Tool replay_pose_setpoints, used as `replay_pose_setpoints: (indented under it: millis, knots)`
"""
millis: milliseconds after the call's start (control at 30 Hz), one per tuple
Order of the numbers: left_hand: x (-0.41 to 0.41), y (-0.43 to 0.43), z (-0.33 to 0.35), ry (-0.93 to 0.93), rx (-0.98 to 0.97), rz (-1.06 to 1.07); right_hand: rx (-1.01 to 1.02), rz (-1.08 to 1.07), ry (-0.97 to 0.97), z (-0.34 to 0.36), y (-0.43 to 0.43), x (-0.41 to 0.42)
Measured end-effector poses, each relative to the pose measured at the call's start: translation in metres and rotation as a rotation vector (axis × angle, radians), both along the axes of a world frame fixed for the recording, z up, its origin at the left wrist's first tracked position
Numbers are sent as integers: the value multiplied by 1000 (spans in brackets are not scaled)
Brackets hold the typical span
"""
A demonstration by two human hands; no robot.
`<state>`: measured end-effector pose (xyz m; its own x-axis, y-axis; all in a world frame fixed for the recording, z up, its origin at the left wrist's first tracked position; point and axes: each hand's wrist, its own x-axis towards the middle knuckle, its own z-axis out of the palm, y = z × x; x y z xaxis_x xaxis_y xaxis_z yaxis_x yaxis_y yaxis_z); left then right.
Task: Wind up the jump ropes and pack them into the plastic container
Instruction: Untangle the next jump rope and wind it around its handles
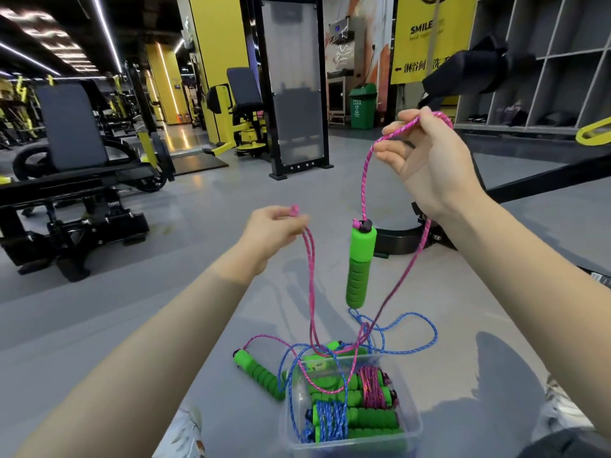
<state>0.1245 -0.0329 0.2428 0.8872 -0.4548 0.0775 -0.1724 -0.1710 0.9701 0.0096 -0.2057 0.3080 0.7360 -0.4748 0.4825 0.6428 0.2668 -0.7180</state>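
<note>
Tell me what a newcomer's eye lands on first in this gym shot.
First, the pink jump rope strung between both raised hands, the right hand pinching it high and the left hand lower, with a green handle dangling between them. Next, the clear plastic container on the floor below, holding wound ropes with green handles, a loose blue rope draped over it.

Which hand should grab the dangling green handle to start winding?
Left, probably. The left hand pinches only a rope loop near the hanging green handle; the right hand holds the pink rope suspending it.
</note>
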Motion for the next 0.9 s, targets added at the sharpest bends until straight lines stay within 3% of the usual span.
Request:
replay_pose_setpoints:
  millis: [100, 267, 400, 467, 633, 767, 900]
  knots:
    - [1, 1, -17, -138, 340, -128, 48, 74, 14, -2, 8, 3]
    - [-14, -6, -34, -62, 279, -476, 182, 183, 13, -8, 21, 7]
    - [-28, -19, -48, -68, 210, -430, 296, 215, 21, -14, 25, 11]
    - [-30, -23, -51, 82, 102, -345, 268, 183, 118, -26, 21, 18]
    - [7, -12, -85, 395, -150, 146, -25, 173, 674, -89, 14, 41]
    - [35, 23, -149, 560, 33, 363, -330, 276, 938, -138, 33, 59]
    - [46, 42, -198, 652, 138, 430, -858, 272, 1063, -195, 68, 88]
